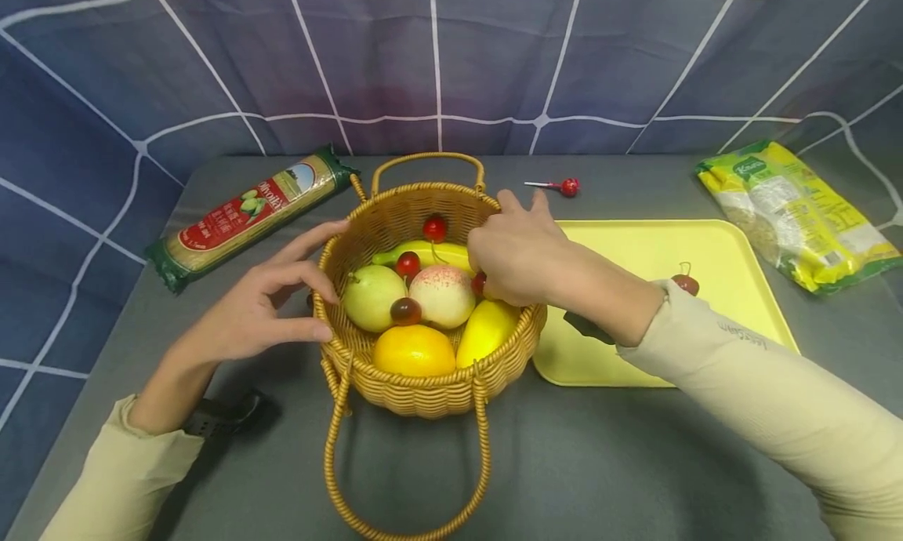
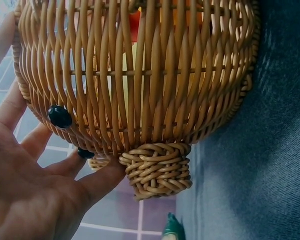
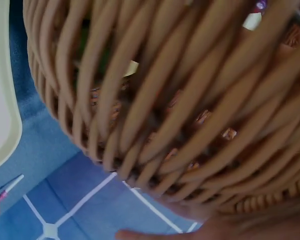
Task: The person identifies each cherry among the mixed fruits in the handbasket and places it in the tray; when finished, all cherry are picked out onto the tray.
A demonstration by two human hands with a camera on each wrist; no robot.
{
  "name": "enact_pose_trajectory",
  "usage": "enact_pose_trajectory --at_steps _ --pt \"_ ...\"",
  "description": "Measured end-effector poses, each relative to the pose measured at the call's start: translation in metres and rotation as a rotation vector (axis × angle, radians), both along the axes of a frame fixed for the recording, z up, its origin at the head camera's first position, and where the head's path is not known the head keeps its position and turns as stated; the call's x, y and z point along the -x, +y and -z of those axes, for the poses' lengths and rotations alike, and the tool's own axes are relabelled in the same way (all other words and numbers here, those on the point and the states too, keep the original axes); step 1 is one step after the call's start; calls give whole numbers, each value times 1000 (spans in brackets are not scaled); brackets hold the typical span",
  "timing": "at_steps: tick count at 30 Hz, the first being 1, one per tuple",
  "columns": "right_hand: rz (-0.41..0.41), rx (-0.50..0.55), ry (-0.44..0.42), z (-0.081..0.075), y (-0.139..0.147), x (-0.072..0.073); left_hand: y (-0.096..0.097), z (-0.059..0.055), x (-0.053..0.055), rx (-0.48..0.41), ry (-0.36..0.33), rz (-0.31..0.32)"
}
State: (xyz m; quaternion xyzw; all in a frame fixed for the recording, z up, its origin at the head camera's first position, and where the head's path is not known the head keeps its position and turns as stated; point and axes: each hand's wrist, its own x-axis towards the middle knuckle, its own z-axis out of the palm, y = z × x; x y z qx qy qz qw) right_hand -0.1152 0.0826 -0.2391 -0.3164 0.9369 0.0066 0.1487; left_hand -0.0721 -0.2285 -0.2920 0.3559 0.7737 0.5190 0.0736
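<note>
A round wicker basket [image 1: 430, 392] holds a green pear [image 1: 374, 298], a peach [image 1: 442, 296], an orange [image 1: 414, 351], a yellow mango [image 1: 487, 333], a banana [image 1: 451, 255] and several cherries [image 1: 435, 228]. Against its left rim rests my left hand [image 1: 271, 298], fingers spread; the left wrist view shows the thumb by the basket's woven foot [image 2: 157, 170]. My right hand [image 1: 525, 251] reaches over the right rim with fingers bent down inside. Between its index finger and thumb a red cherry [image 1: 480, 282] shows, partly covered by the hand.
Right of the basket lies a yellow tray [image 1: 635, 243] with a dark cherry [image 1: 685, 282] on it. A wrapped lollipop [image 1: 568, 186] lies behind. At the back left is a spaghetti pack [image 1: 247, 216]; a yellow-green food bag [image 1: 797, 212] lies far right. One basket handle [image 1: 485, 455] hangs forward.
</note>
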Motion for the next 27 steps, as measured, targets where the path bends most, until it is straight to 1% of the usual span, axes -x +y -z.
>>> enact_pose_trajectory --at_steps 2,8,12,19,27 --pt "-14 54 -11 1 4 0 1 0 0 -3 2 3" --pt "-90 253 -56 1 18 1 2 0 1 3 13 2" --pt "-108 352 -81 2 24 -1 1 -1 0 3 16 5" --pt "-127 484 -42 -4 36 -10 0 0 -1 -1 20 5" --pt "-123 637 -4 0 49 -23 -1 1 -1 -2 9 6"
